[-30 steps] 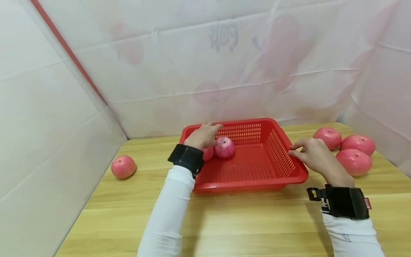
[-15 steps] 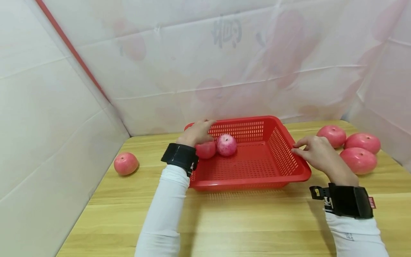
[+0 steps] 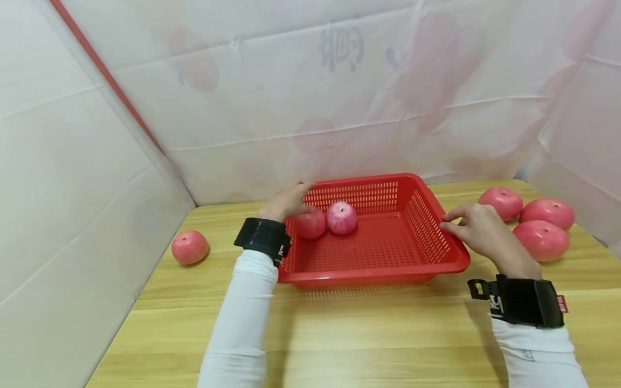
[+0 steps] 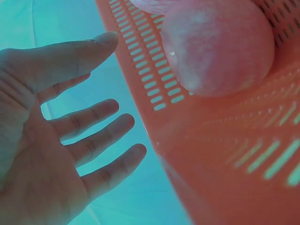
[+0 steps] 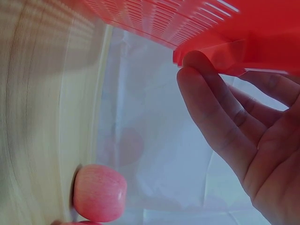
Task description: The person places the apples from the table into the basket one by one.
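Red perforated plastic basket (image 3: pixel 373 237) sits mid-table on the pale wooden table (image 3: pixel 339 334), two round pink apples (image 3: pixel 326 220) at its 11 o'clock corner. The left hand (image 3: pixel 286 200) hovers at that corner, fingers (image 4: pixel 101 140) spread and holding nothing; the right hand (image 3: pixel 477 229) touches the 3 o'clock rim with loose fingertips (image 5: pixel 194 65) — no grip. The basket looks light and stiff but flexible, best held by opposite rims — the smooth apples would likely roll.
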